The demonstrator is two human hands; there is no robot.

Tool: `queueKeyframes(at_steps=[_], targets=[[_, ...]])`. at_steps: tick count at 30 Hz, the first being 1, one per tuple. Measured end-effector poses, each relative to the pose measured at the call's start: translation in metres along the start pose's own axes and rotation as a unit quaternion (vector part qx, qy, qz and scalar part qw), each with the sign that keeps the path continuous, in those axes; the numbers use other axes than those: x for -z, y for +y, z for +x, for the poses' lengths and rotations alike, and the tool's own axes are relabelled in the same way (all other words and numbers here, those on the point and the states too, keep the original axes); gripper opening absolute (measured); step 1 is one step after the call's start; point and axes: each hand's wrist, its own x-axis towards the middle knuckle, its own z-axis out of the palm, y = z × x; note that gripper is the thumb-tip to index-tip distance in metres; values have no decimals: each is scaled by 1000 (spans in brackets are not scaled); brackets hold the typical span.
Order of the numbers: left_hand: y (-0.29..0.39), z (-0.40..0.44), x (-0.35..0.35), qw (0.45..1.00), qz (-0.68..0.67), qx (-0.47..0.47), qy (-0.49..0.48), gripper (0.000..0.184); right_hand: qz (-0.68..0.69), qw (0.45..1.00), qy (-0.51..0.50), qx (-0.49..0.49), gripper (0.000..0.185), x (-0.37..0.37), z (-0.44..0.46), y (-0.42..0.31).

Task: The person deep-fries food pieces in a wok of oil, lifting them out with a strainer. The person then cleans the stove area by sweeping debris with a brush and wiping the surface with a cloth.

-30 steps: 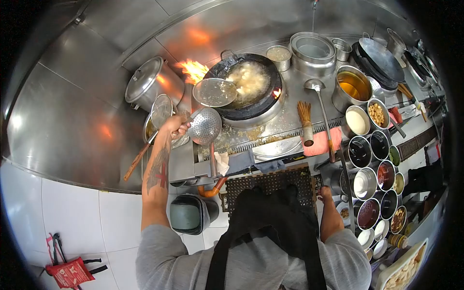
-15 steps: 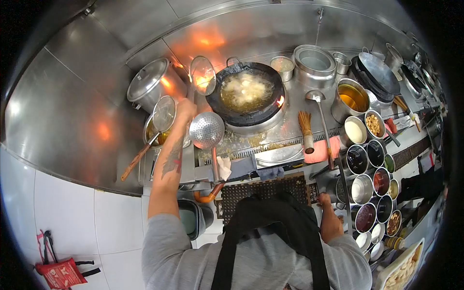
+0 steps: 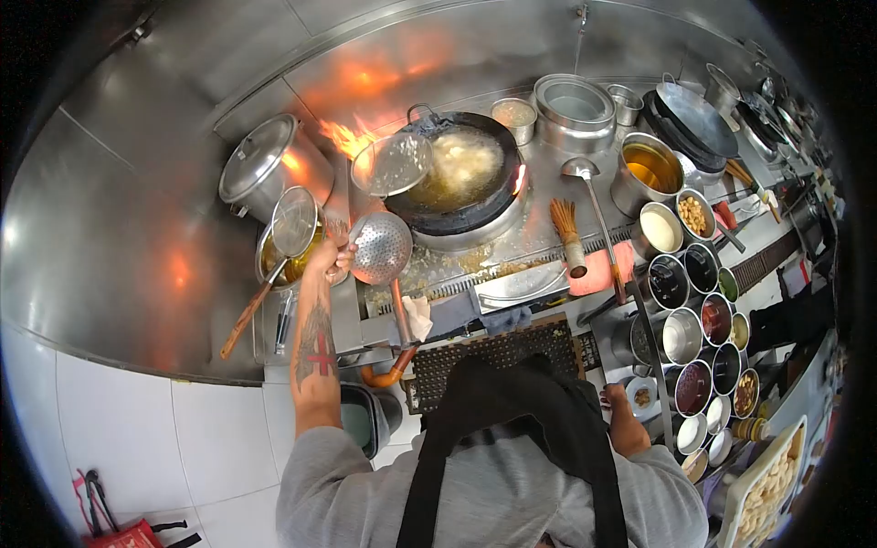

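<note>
The left hand (image 3: 331, 259) is at the left side of the steel tabletop (image 3: 543, 173), and its fingers are closed around the handle of a mesh strainer (image 3: 391, 166). The round mesh is raised at the left rim of the black wok (image 3: 448, 221), and it hides a part of this rim. Inside the wok, pale food (image 3: 470, 157) lies in bubbling oil. An orange flame (image 3: 343, 139) burns at the far left of the wok.

Just right of the left hand there is a perforated ladle (image 3: 381, 248), with its handle toward the near side. To the left of this hand, a smaller strainer (image 3: 294, 222) rests over a pot of oil (image 3: 298, 266).

The right hand (image 3: 613, 395) is low at the near right, next to a small bowl (image 3: 643, 399); I cannot tell if its fingers are spread or pressed together.
</note>
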Motion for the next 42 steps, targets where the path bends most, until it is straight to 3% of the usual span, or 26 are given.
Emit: queueKeyframes(at_steps=[2,4,6,8,9,11,14,17,18,20,21,22,24,25,26,27,28,29,30,31,33,34,35,38,41,42], targets=[[5,0,9,996,-90,-30,4,17,4,1000,-7,11,20,3,4,-7],[24,13,32,993,93,-68,-16,20,-22,997,-45,51,19,10,27,-15],[42,19,31,945,228,-166,166,22,-105,986,-49,122,18,15,58,-27],[56,35,49,844,455,-206,195,16,-200,957,-99,186,18,11,68,-48],[58,45,53,845,451,-204,204,16,-88,980,-32,175,17,1,35,-63],[51,65,52,617,664,-262,331,18,59,980,44,185,17,-13,-3,-85],[34,84,55,553,771,-216,229,20,14,979,18,202,19,-15,-17,-89],[21,78,57,598,681,-304,294,20,-72,967,-4,245,22,-20,-10,-83],[20,68,51,599,679,-305,295,20,-121,960,-88,238,22,-31,-38,-99],[27,29,21,730,569,-248,286,24,-206,909,-229,281,24,-73,-151,-151],[20,15,5,731,569,-249,284,24,-240,870,-282,325,26,-105,-213,-181],[9,3,-16,799,453,-283,277,24,-341,789,-287,424,33,-135,-252,-208],[-21,-21,-69,906,228,-288,212,28,-248,801,-292,461,40,-199,-308,-248],[-38,-31,-98,944,124,-261,157,32,-247,727,-314,558,43,-227,-326,-275],[-55,-34,-125,951,81,-284,94,39,-54,799,-410,437,42,-253,-360,-286],[-71,-35,-148,951,38,-306,32,47,19,814,-426,395,39,-272,-377,-304],[-85,-32,-163,909,158,-377,81,53,91,823,-438,350,37,-285,-386,-326],[-96,-31,-170,845,275,-440,130,60,77,783,-433,439,28,-293,-354,-357],[-106,-43,-172,849,264,-439,130,63,112,793,-441,404,21,-282,-352,-375],[-117,-62,-175,853,252,-437,128,66,95,819,-370,428,18,-272,-347,-390],[-137,-105,-159,916,262,-293,-80,62,-45,836,-118,534,16,-239,-311,-426],[-153,-124,-155,938,249,-169,-170,59,-272,762,-27,587,14,-207,-319,-439],[-171,-144,-157,940,225,-38,-255,57,-220,715,42,662,20,-198,-273,-458],[-207,-180,-176,893,309,-173,-279,55,-349,732,48,583,22,-175,-327,-473],[-223,-144,-150,924,305,-84,-215,51,-333,735,14,591,26,-177,-315,-517],[-244,-122,-140,926,304,-91,-207,51,-436,652,64,617,25,-179,-276,-547]])
